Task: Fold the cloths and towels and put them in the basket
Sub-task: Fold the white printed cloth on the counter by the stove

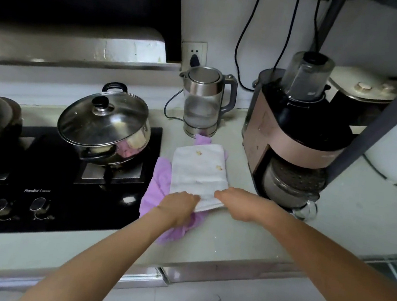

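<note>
Our two forearms reach in over the desk (245, 232) edge. On the stove (52, 183) we see a lidded steel pot (104, 124), contents unclear; behind, a glass kettle (204, 101) holds some water. Between stove and pink appliance (290, 141), the folded white towel (199, 170) lies on a purple cloth (157, 185). Our left hand (180, 206) and right hand (238, 203) pinch the towel's near edge, fingers curled under it.

We see two bare forearms, with no sleeves reaching the wrists. Our left hand (179, 206) and right hand (237, 204) wear no rings, gloves or watch that we can see.
</note>
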`<state>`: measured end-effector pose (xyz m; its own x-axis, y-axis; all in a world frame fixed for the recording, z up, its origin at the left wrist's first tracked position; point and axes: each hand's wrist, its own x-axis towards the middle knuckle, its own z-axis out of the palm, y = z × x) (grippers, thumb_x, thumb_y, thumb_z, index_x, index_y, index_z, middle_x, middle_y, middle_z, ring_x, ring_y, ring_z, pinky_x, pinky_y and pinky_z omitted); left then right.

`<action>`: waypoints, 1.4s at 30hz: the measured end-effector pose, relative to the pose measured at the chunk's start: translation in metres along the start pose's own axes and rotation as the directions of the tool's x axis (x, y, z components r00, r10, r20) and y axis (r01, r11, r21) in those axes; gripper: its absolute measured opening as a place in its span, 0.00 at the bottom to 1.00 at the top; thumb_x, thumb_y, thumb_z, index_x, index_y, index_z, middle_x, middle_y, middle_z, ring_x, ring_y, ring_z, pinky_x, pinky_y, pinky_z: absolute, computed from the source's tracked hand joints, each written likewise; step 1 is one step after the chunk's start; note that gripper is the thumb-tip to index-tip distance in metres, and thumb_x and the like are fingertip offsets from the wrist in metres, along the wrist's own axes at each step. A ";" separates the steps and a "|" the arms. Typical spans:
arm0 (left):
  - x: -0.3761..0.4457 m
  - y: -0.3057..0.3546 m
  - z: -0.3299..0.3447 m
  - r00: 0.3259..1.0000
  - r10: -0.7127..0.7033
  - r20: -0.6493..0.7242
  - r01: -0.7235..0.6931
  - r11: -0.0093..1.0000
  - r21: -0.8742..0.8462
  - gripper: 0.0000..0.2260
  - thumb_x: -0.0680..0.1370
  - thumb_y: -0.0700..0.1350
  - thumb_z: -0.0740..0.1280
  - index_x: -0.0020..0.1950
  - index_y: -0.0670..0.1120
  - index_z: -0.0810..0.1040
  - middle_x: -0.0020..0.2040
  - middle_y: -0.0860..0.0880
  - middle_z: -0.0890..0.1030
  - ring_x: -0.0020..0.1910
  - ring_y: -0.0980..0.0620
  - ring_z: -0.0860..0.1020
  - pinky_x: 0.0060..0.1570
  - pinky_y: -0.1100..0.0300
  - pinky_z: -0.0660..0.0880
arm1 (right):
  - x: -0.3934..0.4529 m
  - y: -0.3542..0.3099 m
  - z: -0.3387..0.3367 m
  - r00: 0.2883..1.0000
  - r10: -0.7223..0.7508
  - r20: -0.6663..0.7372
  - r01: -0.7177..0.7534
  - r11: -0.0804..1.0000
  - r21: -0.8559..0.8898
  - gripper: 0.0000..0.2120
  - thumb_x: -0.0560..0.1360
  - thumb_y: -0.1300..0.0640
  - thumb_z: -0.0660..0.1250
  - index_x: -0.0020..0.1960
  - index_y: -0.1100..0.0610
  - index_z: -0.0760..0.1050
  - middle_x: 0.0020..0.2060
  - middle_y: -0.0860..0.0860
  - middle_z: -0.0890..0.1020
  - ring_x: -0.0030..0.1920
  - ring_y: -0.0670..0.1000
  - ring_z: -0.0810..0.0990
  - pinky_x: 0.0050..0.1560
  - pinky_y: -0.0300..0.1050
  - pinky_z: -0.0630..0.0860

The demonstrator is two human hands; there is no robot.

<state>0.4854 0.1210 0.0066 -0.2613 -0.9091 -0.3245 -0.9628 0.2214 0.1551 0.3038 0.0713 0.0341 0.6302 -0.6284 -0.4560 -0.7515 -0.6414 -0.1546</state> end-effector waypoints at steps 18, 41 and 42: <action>0.030 -0.039 -0.047 0.992 -0.104 -0.070 0.032 0.752 -0.658 0.06 0.72 0.40 0.66 0.48 0.46 0.76 0.38 0.53 0.76 0.40 0.52 0.74 0.35 0.69 0.69 | 0.020 0.051 -0.007 0.938 0.261 -0.229 -0.107 0.846 0.523 0.10 0.73 0.64 0.65 0.49 0.55 0.66 0.43 0.49 0.74 0.46 0.52 0.73 0.32 0.32 0.65; 0.100 -0.045 0.034 0.742 -0.643 -0.188 0.461 0.693 -0.554 0.13 0.83 0.46 0.52 0.59 0.39 0.68 0.60 0.41 0.72 0.59 0.41 0.72 0.51 0.50 0.69 | 0.116 0.056 0.053 0.717 0.638 -0.279 -0.218 0.586 0.781 0.15 0.76 0.56 0.65 0.59 0.64 0.71 0.55 0.59 0.76 0.56 0.57 0.74 0.50 0.44 0.66; 0.098 -0.046 0.037 0.727 -0.645 -0.235 0.428 0.694 -0.579 0.12 0.83 0.47 0.53 0.57 0.40 0.67 0.58 0.41 0.73 0.57 0.41 0.72 0.49 0.50 0.69 | 0.117 0.056 0.052 0.724 0.664 -0.188 -0.208 0.470 0.858 0.16 0.76 0.55 0.66 0.59 0.63 0.70 0.55 0.58 0.76 0.55 0.56 0.75 0.47 0.42 0.67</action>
<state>0.5015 0.0348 -0.0667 0.4468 -0.8870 -0.1164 -0.7399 -0.4395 0.5093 0.3251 -0.0151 -0.0734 -0.0059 -0.9635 -0.2676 -0.6519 0.2066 -0.7296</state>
